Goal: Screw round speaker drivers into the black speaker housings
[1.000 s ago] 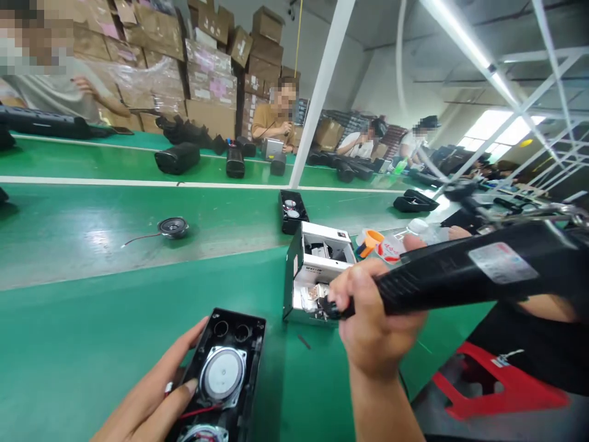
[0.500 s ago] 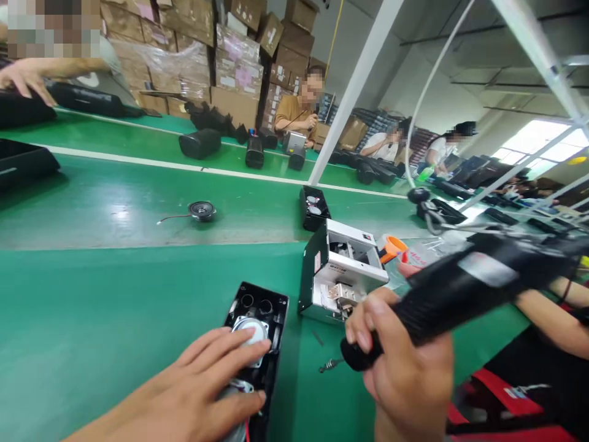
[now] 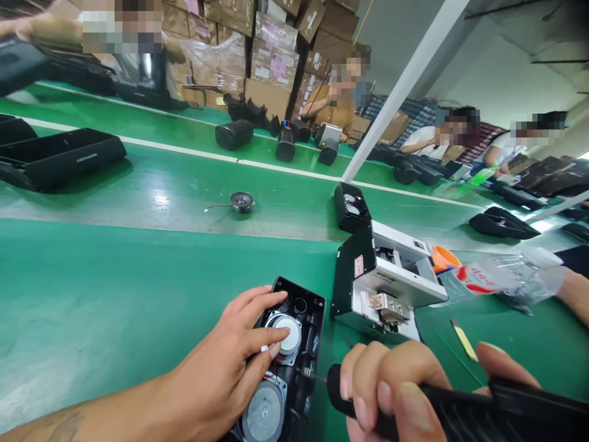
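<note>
My right hand [image 3: 391, 393] is wrapped round a black electric screwdriver [image 3: 455, 405], whose bit [image 3: 309, 372] points left at the right side of an open black speaker housing [image 3: 313, 319]. Whether the bit touches a screw there I cannot tell. Inside the housing sit two speaker drivers, a smaller upper one [image 3: 291, 344] and a larger lower one [image 3: 264, 412]. My left hand [image 3: 234, 350] lies over the left side, its index finger stretched toward the top end. Between its thumb and middle finger shows a small white wire connector [image 3: 264, 348], with thin wires below.
Right of the housing stands a silver-and-black screw feeder [image 3: 386, 282]. Beyond are an orange tape roll [image 3: 444, 259], a plastic bottle [image 3: 501, 276] and a yellow-handled cutter [image 3: 464, 341]. A loose speaker [image 3: 242, 201] and another housing [image 3: 352, 207] lie farther back; co-workers sit across the bench.
The screwdriver has come down and left, its bit now at the housing. My left thumb and middle finger have drawn together over the upper driver. The view has turned left.
</note>
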Demonstrator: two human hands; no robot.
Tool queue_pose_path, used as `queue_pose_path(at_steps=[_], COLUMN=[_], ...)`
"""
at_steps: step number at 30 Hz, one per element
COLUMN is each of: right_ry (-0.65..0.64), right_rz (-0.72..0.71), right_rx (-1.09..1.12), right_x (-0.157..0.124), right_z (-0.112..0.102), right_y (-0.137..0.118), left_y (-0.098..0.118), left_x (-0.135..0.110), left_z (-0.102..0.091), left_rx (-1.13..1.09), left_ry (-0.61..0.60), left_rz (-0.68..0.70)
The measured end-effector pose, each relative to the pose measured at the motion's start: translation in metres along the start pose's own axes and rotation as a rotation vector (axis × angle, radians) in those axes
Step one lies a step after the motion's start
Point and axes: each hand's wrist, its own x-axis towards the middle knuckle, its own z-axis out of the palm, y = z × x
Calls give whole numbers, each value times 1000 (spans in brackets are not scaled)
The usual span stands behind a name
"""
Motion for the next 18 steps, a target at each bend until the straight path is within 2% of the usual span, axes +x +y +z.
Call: queue_pose_path(at_steps=[4, 12, 15, 18], right_ry=[62, 150, 211, 220], right_rz=[-4, -11, -59, -93], right_rx=[-11, 26, 49, 30], right_x=[-8, -8, -6, -3], right_z=[12, 24, 32, 37], right_y=[12, 17, 18, 18], left_y=[7, 10, 10, 10], left_x=[1, 2, 2, 2], left_z=[0, 0, 1, 2], left_rx=[-51, -35, -38, -33], left_ry=[12, -14, -13, -17], left_rz=[-38, -90, -88, -90])
